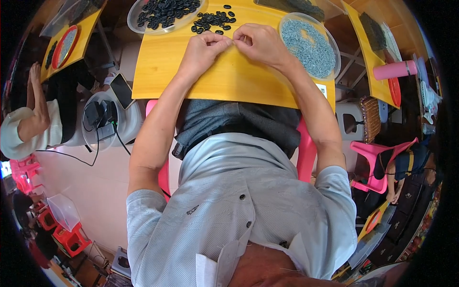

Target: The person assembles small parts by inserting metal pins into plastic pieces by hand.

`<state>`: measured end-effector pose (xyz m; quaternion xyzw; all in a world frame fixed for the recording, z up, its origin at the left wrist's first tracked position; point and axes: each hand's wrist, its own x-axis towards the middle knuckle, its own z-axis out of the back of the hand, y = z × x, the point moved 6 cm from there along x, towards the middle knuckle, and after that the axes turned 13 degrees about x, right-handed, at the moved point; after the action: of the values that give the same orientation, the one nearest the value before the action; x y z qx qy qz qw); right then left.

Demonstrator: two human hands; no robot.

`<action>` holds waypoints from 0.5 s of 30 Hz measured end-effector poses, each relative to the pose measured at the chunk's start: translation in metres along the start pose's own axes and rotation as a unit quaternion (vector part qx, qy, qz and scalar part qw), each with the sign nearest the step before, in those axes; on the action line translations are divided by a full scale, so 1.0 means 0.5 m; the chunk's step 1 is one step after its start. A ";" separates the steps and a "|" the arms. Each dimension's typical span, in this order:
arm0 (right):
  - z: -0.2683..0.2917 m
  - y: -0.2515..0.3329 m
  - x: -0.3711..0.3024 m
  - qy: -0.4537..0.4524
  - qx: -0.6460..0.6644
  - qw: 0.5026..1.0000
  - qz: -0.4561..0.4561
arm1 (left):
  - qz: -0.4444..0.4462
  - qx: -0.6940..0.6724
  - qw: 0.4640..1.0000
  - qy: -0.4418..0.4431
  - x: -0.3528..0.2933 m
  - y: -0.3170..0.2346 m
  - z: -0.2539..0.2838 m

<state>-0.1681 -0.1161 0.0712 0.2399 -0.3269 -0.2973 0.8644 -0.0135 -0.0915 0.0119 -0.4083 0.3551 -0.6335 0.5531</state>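
Note:
Over the yellow table (pixel 162 71), my left hand (pixel 204 51) and my right hand (pixel 260 44) meet fingertip to fingertip, both pinched closed. Whatever is between the fingertips is too small to make out. Just beyond my hands lies a loose group of small black oval pieces with holes (pixel 213 20). At the far left stands a clear round tub (pixel 131 18) filled with more black oval pieces (pixel 167 12). To the right of my right hand sits a clear round dish (pixel 338 62) with many small silvery-blue metal pieces (pixel 311 52), which look like screws or pins.
A dark clump of material (pixel 299 6) lies at the table's far edge. On the left are a phone (pixel 122 90) and a plastic stool with black devices and cables (pixel 101 115). A pink bottle (pixel 395 70) is on the right-hand table. Other people sit nearby on both sides.

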 end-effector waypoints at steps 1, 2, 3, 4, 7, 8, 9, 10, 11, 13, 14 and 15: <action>0.000 0.005 0.000 -0.003 -0.004 1.000 0.006 | 0.049 -0.047 0.998 0.013 0.000 0.010 -0.002; 0.001 0.010 0.000 -0.007 -0.009 1.000 0.013 | 0.097 -0.093 0.991 0.027 -0.001 0.020 -0.005; 0.000 0.013 0.001 -0.006 -0.008 1.000 0.014 | 0.098 -0.093 0.991 0.026 -0.002 0.019 -0.002; 0.003 0.018 0.001 -0.016 0.010 1.000 0.019 | 0.105 -0.133 0.985 0.033 -0.005 0.014 -0.001; 0.005 0.022 0.000 -0.026 0.031 0.999 0.036 | 0.108 -0.204 0.972 0.050 -0.004 0.016 -0.006; 0.005 0.023 0.000 -0.026 0.033 0.998 0.048 | 0.104 -0.236 0.964 0.061 -0.003 0.018 -0.009; 0.005 0.020 0.001 -0.026 0.033 0.998 0.048 | 0.104 -0.236 0.964 0.060 -0.002 0.022 -0.008; 0.005 0.019 0.000 -0.030 0.034 0.997 0.057 | 0.101 -0.258 0.959 0.069 -0.001 0.022 -0.010; 0.006 0.019 0.000 -0.033 0.035 0.997 0.065 | 0.097 -0.279 0.952 0.077 -0.001 0.021 -0.011; 0.009 0.016 0.000 -0.046 0.038 0.996 0.059 | 0.102 -0.291 0.949 0.065 -0.003 0.017 -0.011; 0.012 0.013 0.000 -0.057 0.042 0.996 0.053 | 0.106 -0.302 0.946 0.053 -0.003 0.016 -0.009; 0.010 0.010 -0.001 -0.058 0.042 0.996 0.054 | 0.106 -0.301 0.946 0.053 -0.003 0.017 -0.010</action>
<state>-0.1702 -0.1134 0.0777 0.2403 -0.4009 -0.2500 0.8479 -0.0143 -0.0915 0.0018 -0.4818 0.5995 -0.4553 0.4486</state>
